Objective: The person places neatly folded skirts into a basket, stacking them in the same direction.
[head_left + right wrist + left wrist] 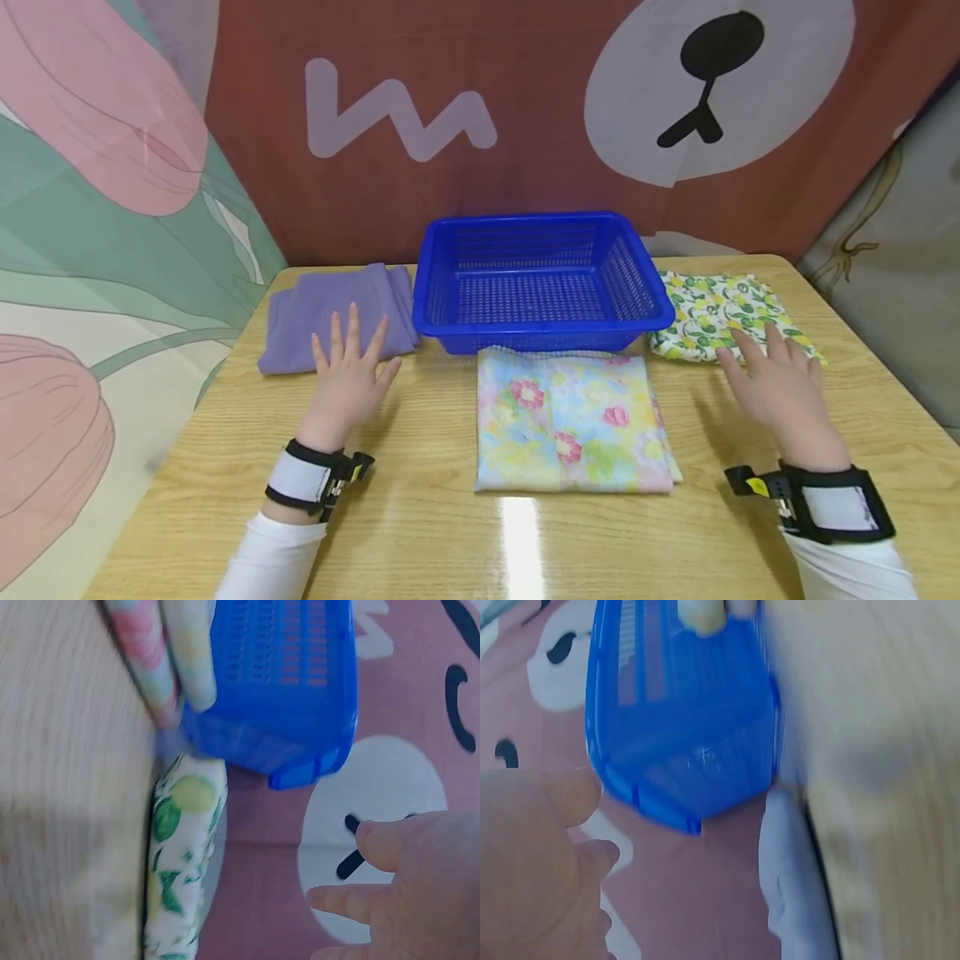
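Observation:
A blue mesh basket [542, 282] stands at the back middle of the wooden table [420, 517]. A folded floral cloth [572, 421] lies just in front of it. A folded purple cloth [330, 314] lies to its left, and my left hand [347, 375] hovers flat with spread fingers at that cloth's front edge. A folded lemon-print cloth [712, 312] lies to the basket's right, and my right hand [776, 379] hovers open over its front edge. Neither hand holds anything. The left wrist view shows the basket [682, 742] and purple cloth [791, 885]; the right wrist view shows the lemon-print cloth [180, 870].
Printed fabric panels stand as walls behind and at both sides of the table [525, 108]. Bare wood runs along the table's front edge. Black wrist straps sit on both arms above white sleeves.

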`<action>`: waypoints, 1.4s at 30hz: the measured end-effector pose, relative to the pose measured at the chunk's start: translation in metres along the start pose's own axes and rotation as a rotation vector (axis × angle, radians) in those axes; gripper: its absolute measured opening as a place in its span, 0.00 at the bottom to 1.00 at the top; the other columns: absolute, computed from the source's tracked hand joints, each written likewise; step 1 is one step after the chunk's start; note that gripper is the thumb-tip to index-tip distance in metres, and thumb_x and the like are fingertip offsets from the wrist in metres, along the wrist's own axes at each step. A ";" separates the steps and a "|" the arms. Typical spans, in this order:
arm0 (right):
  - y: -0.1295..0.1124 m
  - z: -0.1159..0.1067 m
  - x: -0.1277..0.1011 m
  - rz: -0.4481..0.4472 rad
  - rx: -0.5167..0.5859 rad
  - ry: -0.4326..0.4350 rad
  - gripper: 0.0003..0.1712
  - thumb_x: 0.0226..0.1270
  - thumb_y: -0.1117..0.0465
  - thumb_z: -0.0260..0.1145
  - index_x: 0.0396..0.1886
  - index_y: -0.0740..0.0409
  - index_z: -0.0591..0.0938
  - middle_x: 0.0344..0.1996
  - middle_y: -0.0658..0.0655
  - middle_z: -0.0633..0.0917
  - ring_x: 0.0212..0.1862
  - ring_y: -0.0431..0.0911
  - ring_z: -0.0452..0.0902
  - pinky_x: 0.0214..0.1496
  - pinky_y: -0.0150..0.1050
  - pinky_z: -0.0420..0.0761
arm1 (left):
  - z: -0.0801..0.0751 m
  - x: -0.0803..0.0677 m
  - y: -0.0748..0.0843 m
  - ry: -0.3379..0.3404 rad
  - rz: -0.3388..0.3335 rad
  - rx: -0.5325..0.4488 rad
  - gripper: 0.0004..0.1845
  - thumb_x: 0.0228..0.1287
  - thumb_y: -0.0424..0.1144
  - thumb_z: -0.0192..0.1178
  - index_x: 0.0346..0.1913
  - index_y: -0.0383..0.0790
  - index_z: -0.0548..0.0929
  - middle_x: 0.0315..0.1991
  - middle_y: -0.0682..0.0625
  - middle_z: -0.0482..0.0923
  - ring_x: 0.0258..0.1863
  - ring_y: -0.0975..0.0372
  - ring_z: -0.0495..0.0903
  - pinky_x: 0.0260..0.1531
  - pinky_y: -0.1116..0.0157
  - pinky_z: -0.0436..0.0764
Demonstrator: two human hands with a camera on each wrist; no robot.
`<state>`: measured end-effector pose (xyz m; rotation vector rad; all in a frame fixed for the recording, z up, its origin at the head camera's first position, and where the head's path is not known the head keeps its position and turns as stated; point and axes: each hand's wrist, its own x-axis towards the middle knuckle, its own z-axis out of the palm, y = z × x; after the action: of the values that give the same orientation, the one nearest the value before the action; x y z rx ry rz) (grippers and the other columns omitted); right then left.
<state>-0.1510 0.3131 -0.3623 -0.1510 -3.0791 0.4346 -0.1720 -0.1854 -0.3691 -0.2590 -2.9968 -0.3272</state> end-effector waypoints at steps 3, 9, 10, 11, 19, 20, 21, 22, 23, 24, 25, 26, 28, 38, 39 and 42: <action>-0.010 0.000 -0.002 -0.028 -0.016 0.016 0.42 0.74 0.37 0.31 0.71 0.66 0.56 0.69 0.80 0.43 0.67 0.78 0.37 0.63 0.74 0.36 | 0.005 0.000 0.010 -0.016 0.038 0.025 0.33 0.72 0.54 0.44 0.74 0.45 0.53 0.75 0.35 0.30 0.73 0.38 0.29 0.64 0.34 0.32; -0.028 0.009 -0.002 -0.116 -0.033 0.042 0.39 0.74 0.38 0.35 0.70 0.63 0.60 0.69 0.79 0.47 0.66 0.78 0.40 0.63 0.75 0.37 | 0.015 -0.001 0.029 -0.069 0.102 0.037 0.32 0.73 0.55 0.43 0.74 0.46 0.55 0.75 0.37 0.32 0.73 0.40 0.30 0.65 0.34 0.35; -0.030 0.011 -0.003 -0.128 -0.034 0.040 0.39 0.74 0.38 0.35 0.70 0.63 0.60 0.69 0.78 0.48 0.66 0.78 0.41 0.63 0.75 0.37 | 0.017 -0.002 0.033 -0.083 0.113 0.027 0.32 0.73 0.55 0.43 0.74 0.47 0.54 0.75 0.37 0.31 0.73 0.40 0.30 0.65 0.35 0.34; -0.032 0.013 -0.003 -0.139 -0.035 0.035 0.39 0.74 0.38 0.35 0.70 0.63 0.60 0.69 0.78 0.48 0.66 0.78 0.41 0.63 0.75 0.37 | 0.019 -0.002 0.035 -0.096 0.124 0.025 0.32 0.73 0.55 0.42 0.74 0.47 0.53 0.75 0.37 0.31 0.73 0.40 0.30 0.66 0.35 0.34; -0.047 0.031 -0.002 -0.211 -0.066 -0.087 0.37 0.75 0.40 0.37 0.67 0.65 0.65 0.68 0.80 0.53 0.66 0.77 0.46 0.61 0.76 0.46 | 0.032 -0.007 0.055 -0.195 0.206 -0.082 0.32 0.73 0.54 0.41 0.75 0.49 0.49 0.75 0.35 0.34 0.73 0.39 0.30 0.66 0.36 0.33; -0.048 0.033 -0.002 -0.225 -0.063 -0.114 0.37 0.75 0.40 0.37 0.67 0.65 0.65 0.68 0.80 0.54 0.66 0.77 0.47 0.61 0.75 0.47 | 0.033 -0.008 0.058 -0.215 0.217 -0.110 0.32 0.74 0.54 0.41 0.75 0.49 0.49 0.75 0.35 0.34 0.73 0.40 0.30 0.66 0.36 0.33; -0.049 0.035 -0.002 -0.239 -0.056 -0.144 0.38 0.75 0.40 0.37 0.68 0.66 0.65 0.67 0.80 0.55 0.65 0.77 0.48 0.61 0.74 0.49 | 0.035 -0.009 0.060 -0.234 0.231 -0.141 0.32 0.74 0.53 0.41 0.75 0.48 0.49 0.75 0.35 0.34 0.73 0.40 0.30 0.66 0.36 0.34; -0.050 0.037 -0.002 -0.255 -0.042 -0.171 0.38 0.76 0.40 0.37 0.68 0.66 0.65 0.67 0.80 0.57 0.65 0.77 0.50 0.61 0.73 0.52 | 0.036 -0.010 0.063 -0.260 0.242 -0.173 0.32 0.74 0.53 0.41 0.75 0.48 0.48 0.75 0.35 0.34 0.73 0.40 0.30 0.67 0.36 0.34; -0.050 0.039 -0.003 -0.269 -0.021 -0.200 0.38 0.76 0.40 0.37 0.68 0.67 0.65 0.66 0.80 0.58 0.64 0.77 0.52 0.61 0.73 0.54 | 0.037 -0.012 0.065 -0.282 0.255 -0.212 0.32 0.74 0.53 0.40 0.75 0.47 0.48 0.75 0.35 0.33 0.73 0.41 0.30 0.67 0.37 0.35; -0.051 0.040 -0.004 -0.282 0.004 -0.228 0.38 0.76 0.41 0.38 0.67 0.68 0.65 0.65 0.80 0.60 0.64 0.76 0.53 0.61 0.72 0.55 | 0.037 -0.014 0.068 -0.304 0.266 -0.255 0.33 0.74 0.53 0.40 0.75 0.46 0.48 0.75 0.35 0.33 0.73 0.41 0.31 0.68 0.39 0.37; -0.052 0.041 -0.005 -0.296 0.028 -0.248 0.38 0.76 0.41 0.38 0.68 0.69 0.64 0.64 0.79 0.62 0.64 0.76 0.55 0.62 0.71 0.55 | 0.038 -0.016 0.071 -0.334 0.271 -0.311 0.33 0.74 0.53 0.40 0.75 0.46 0.46 0.75 0.35 0.33 0.74 0.42 0.32 0.69 0.40 0.38; -0.053 0.042 -0.006 -0.306 0.053 -0.263 0.38 0.76 0.42 0.40 0.67 0.70 0.65 0.64 0.79 0.63 0.64 0.75 0.56 0.62 0.70 0.56 | 0.039 -0.017 0.074 -0.358 0.278 -0.369 0.34 0.74 0.53 0.41 0.76 0.45 0.45 0.75 0.35 0.33 0.74 0.43 0.33 0.70 0.42 0.40; -0.054 0.043 -0.009 -0.322 0.101 -0.285 0.37 0.75 0.43 0.43 0.67 0.71 0.65 0.63 0.78 0.66 0.64 0.73 0.57 0.63 0.69 0.55 | 0.040 -0.021 0.080 -0.409 0.284 -0.487 0.35 0.74 0.53 0.41 0.76 0.43 0.43 0.75 0.37 0.34 0.74 0.45 0.35 0.71 0.46 0.43; -0.064 0.044 -0.013 -0.337 0.197 -0.300 0.35 0.73 0.45 0.51 0.67 0.68 0.66 0.63 0.77 0.67 0.64 0.74 0.57 0.61 0.68 0.59 | 0.055 -0.024 0.093 -0.468 0.086 -1.004 0.38 0.74 0.44 0.44 0.74 0.36 0.34 0.74 0.34 0.39 0.74 0.48 0.43 0.72 0.50 0.47; -0.064 0.044 -0.013 -0.337 0.232 -0.304 0.35 0.73 0.46 0.51 0.67 0.69 0.66 0.63 0.77 0.66 0.64 0.73 0.57 0.62 0.68 0.59 | 0.057 -0.023 0.094 -0.462 0.042 -1.068 0.38 0.74 0.43 0.44 0.74 0.37 0.34 0.74 0.33 0.43 0.73 0.47 0.47 0.71 0.49 0.49; -0.062 0.046 -0.011 -0.320 0.371 -0.333 0.36 0.73 0.48 0.52 0.68 0.71 0.62 0.66 0.76 0.63 0.67 0.72 0.54 0.64 0.66 0.59 | 0.062 -0.021 0.095 -0.424 -0.087 -1.242 0.36 0.72 0.40 0.45 0.73 0.35 0.38 0.68 0.30 0.54 0.67 0.45 0.60 0.69 0.49 0.58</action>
<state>-0.1477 0.2400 -0.3891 0.4600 -3.1647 1.0889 -0.1401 -0.0839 -0.4128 -0.2980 -2.6651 -2.3261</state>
